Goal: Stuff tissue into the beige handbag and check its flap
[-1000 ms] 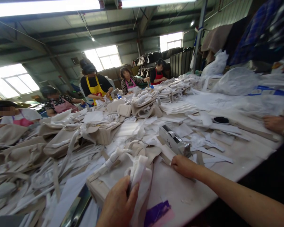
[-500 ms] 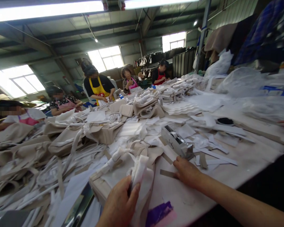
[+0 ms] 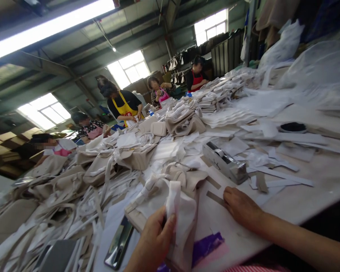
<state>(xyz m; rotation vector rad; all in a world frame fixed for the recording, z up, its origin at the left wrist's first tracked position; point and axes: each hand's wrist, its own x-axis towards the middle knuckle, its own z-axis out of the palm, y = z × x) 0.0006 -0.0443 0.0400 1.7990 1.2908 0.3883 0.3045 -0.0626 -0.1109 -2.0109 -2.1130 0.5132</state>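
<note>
White wrapping [image 3: 173, 194]: being pinched between thumb and fingers of the left hand [image 3: 155, 236]. Beige bag [image 3: 147, 204]: being held up beneath that grip. Grey-brown strip [image 3: 215, 198]: being touched by the right hand's [image 3: 242, 207] fingertips, tape dispenser [image 3: 225, 162] standing just beyond.

The head view looks out from the wearer's own head, forward and down over the worktop [image 3: 297, 204], with the tape dispenser [image 3: 225, 162] right of the middle. It sits close above the near side of that dispenser: the left hand [image 3: 157, 236] and right hand [image 3: 239, 207] reach in large, on the near side of it. Beyond the dispenser the view runs far down the room, to small-looking people [image 3: 124, 105], windows [image 3: 129, 70] and a ceiling lamp [image 3: 51, 28] high to its left. The camera is rolled, so the row of windows climbs towards the right.
</note>
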